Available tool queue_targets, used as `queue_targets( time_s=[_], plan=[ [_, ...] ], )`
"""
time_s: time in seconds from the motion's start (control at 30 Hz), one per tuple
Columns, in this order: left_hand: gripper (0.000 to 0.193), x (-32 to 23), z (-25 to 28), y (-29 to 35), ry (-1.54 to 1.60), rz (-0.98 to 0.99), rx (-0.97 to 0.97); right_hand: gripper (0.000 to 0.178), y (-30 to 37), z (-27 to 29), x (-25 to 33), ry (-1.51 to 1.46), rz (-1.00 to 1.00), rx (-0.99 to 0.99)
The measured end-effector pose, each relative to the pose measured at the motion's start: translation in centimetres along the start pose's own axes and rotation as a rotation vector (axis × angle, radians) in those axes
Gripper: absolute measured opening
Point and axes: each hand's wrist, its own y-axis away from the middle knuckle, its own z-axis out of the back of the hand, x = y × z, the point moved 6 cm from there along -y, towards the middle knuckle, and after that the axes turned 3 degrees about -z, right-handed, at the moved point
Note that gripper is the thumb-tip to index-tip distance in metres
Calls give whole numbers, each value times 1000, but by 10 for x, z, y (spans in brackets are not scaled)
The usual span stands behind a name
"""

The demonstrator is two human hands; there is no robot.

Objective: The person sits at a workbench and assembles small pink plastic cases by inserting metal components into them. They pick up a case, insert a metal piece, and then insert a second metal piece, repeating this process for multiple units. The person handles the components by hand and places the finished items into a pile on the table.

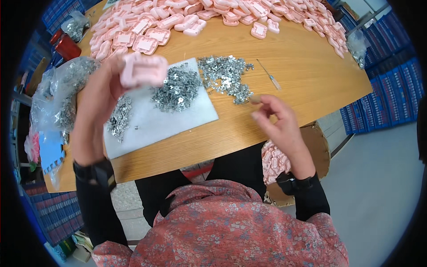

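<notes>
Clearly, left hand [100, 84] clamped on pink casing [146, 71], right hand [282, 122], fingers parted, white-panelled casings [144, 44] beyond

One wide fisheye view looks steeply down from the wearer's head, close above the red floral-patterned cloth top [235, 222], facing forward across the brown wood-grain table [311, 75] beyond the lap.
</notes>
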Motion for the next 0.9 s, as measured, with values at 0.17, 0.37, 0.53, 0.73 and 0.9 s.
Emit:
queue_targets(
  time_s=[0.17,0.37,0.53,0.73,0.9],
  plan=[
    [19,57,-48,74,77,226,225,63,2,-73,72,-70,289,163],
    [28,74,-75,87,384,244,188,57,6,-101,61,-133,93,412],
    [51,82,-95,84,306,25,219,63,9,-104,53,-329,-65,452],
    [50,92,-96,73,481,28,74,54,-7,-66,46,-203,-36,445],
    [54,88,-79,67,431,82,-73,28,-70,16,-26,220,-53,-169]
  ],
)
